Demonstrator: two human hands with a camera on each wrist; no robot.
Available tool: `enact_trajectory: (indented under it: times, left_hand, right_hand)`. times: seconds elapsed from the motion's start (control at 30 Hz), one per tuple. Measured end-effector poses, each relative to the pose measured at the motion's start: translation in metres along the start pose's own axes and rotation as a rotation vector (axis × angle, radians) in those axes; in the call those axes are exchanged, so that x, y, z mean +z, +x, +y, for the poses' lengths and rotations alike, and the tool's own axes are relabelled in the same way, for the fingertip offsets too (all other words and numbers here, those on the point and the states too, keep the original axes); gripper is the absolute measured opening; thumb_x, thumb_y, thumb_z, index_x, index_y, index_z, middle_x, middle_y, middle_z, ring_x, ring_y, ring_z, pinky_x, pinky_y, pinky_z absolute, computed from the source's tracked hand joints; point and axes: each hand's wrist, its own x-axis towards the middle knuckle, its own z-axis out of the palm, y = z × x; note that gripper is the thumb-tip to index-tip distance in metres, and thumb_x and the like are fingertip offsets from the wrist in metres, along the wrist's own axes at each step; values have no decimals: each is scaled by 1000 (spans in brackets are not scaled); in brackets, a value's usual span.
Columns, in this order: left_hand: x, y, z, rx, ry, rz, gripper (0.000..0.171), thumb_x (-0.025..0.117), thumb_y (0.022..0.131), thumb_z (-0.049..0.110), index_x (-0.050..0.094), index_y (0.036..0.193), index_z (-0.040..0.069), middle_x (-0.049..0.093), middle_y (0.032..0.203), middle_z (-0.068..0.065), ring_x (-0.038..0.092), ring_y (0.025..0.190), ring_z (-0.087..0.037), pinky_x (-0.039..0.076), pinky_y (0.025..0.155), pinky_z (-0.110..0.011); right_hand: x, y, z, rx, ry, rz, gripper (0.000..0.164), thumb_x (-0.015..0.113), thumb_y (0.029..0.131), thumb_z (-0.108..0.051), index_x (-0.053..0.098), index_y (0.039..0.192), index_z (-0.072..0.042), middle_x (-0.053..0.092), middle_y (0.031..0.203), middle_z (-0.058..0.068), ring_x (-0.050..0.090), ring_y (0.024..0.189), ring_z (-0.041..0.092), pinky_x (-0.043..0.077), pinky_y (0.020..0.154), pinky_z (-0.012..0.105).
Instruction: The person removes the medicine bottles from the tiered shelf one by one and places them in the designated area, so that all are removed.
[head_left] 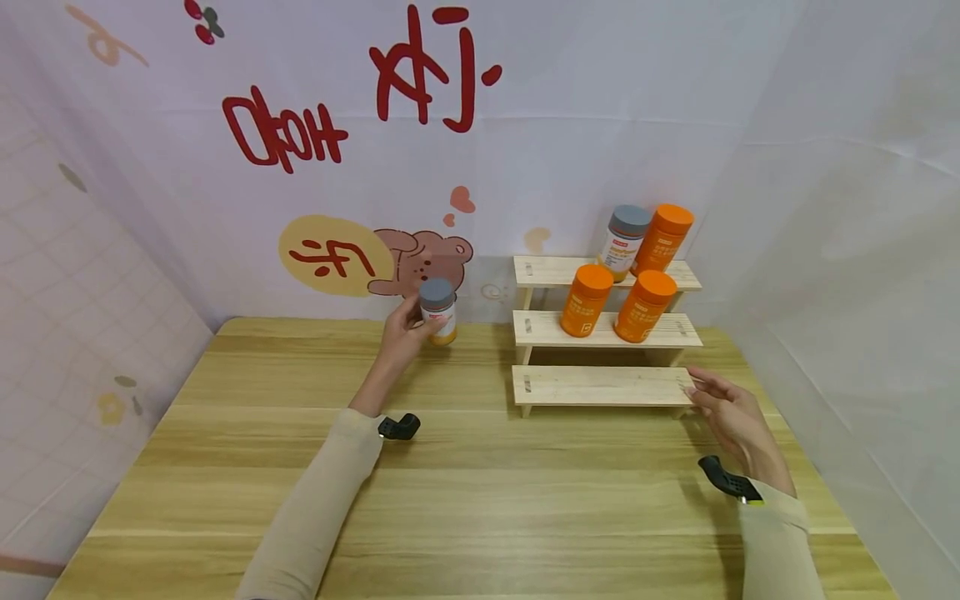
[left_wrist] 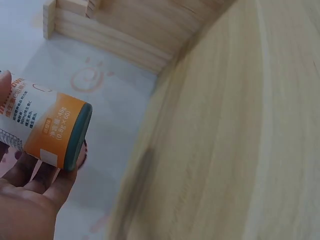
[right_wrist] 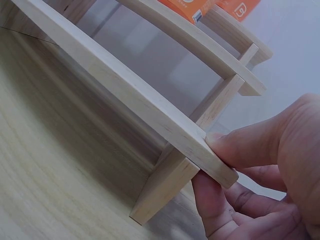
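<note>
In the head view my left hand (head_left: 406, 331) grips a bottle (head_left: 438, 312) with a grey lid, a white label and an orange-yellow base, near the table's back edge. The left wrist view shows that bottle (left_wrist: 45, 120) lifted off the table, fingers beneath and thumb on top. My right hand (head_left: 735, 417) is at the right end of the lowest step of a three-step wooden rack (head_left: 600, 386). Up close, thumb and fingers of the right hand (right_wrist: 265, 170) pinch the board's corner (right_wrist: 212, 162), thumb above and fingers below.
Two orange bottles (head_left: 587, 302) (head_left: 645, 307) stand on the middle step. Up on the top step are a grey-lidded bottle (head_left: 624, 242) and an orange bottle (head_left: 663, 237). A printed cloth (head_left: 600, 100) hangs behind the wooden table (head_left: 480, 500).
</note>
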Motion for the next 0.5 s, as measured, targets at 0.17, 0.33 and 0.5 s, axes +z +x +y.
enact_trajectory:
  times: [0.17,0.33,0.5]
  left_hand:
    - [-4,0,-8,-27,12,-14,56,72,96,12,52,148,9,58,141,-21,55,130,-35,43,113,-49]
    - [-6,1,-16,-68,34,-48,56,69,97,9,48,150,10,55,145,-21,52,137,-34,40,118,-51]
    - [-10,4,-25,-105,54,-52,60,70,97,9,45,152,11,54,149,-22,50,140,-35,38,120,-52]
  right_hand:
    - [0,-1,1,8,-23,5,64,68,100,-15,40,157,-7,59,116,-11,61,102,0,55,85,14]
    - [0,-3,1,26,-57,21,70,69,99,-18,35,159,-5,60,115,-13,60,100,-1,54,83,15]
    - [0,-1,-1,23,-56,22,73,69,99,-17,32,160,-3,59,115,-13,60,100,-1,54,83,14]
